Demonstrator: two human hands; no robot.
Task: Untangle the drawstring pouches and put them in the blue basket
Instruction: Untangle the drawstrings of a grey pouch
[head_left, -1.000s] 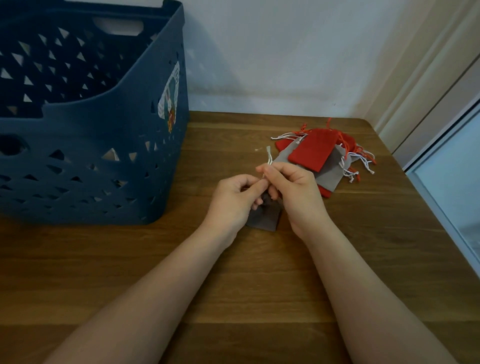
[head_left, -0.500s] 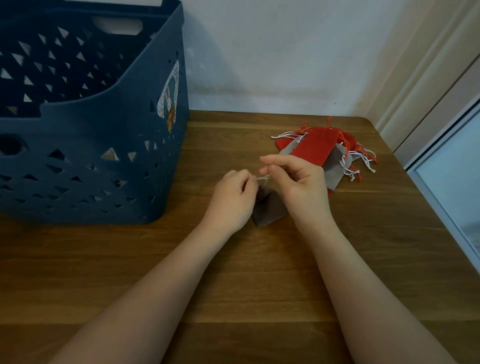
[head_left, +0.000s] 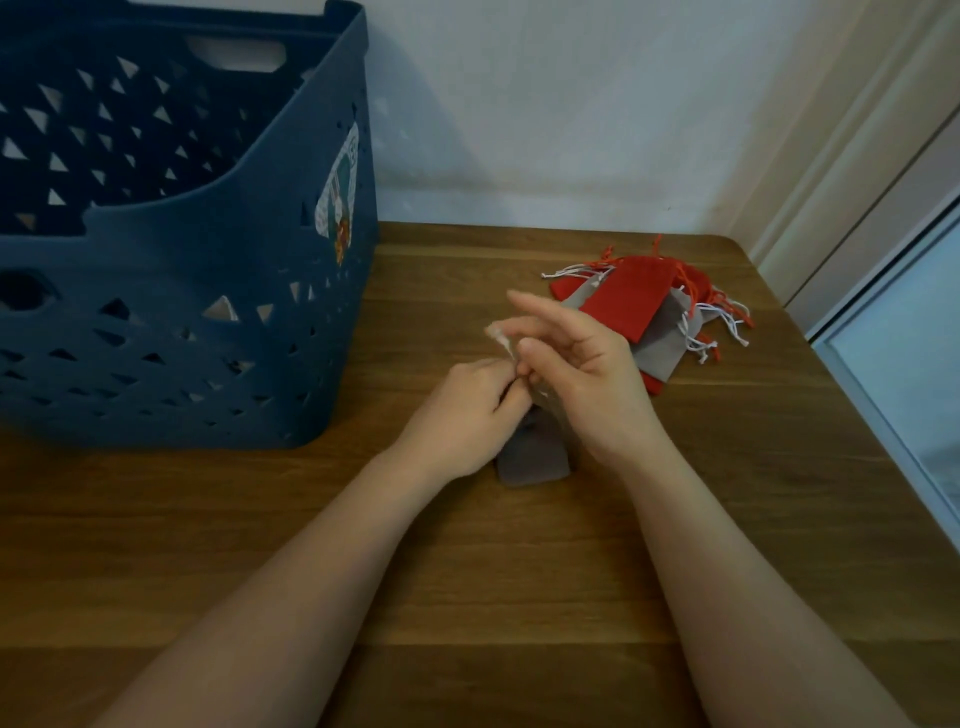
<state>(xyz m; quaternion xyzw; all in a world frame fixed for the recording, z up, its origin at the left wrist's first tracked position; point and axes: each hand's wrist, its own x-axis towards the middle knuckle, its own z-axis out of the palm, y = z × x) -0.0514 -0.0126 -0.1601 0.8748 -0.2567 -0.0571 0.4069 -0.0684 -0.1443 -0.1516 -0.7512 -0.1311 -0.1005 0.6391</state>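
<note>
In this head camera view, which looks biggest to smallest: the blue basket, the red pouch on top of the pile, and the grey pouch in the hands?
1. Blue basket, by far the largest.
2. and 3. Red pouch and grey pouch: unsure. The hands hide much of the grey one, which also lies nearer the camera.

A basket (head_left: 218, 332) stands at the table's (head_left: 467, 597) left rear against the wall; a pile of pouches (head_left: 649, 312) lies right of it, with two hands (head_left: 519, 395) over one pouch (head_left: 532, 460) between, nearer the person.
</note>
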